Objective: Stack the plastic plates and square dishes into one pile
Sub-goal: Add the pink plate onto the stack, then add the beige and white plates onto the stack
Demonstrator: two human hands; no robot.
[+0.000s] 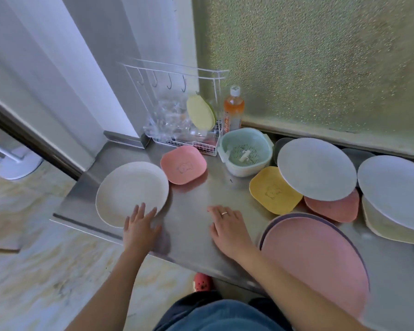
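Observation:
A cream round plate (129,191) lies at the left of the steel counter (191,211). My left hand (140,225) rests open on its near rim. Behind it sits a pink square dish (183,164). My right hand (227,228) lies flat and open on the bare counter, holding nothing. To the right, a yellow square dish (270,191) and a second pink square dish (335,207) lie partly under a grey-blue round plate (317,168). A large pink plate (316,261) sits at the near right on a purple one. Another grey-blue plate (394,188) tops cream dishes (392,229).
A mint colander bowl (245,151) stands behind the yellow dish. A white wire rack (177,115) with a yellow-green plate (200,112) and an orange bottle (233,108) stands at the back by the frosted window. The counter's left and front edges drop to the floor.

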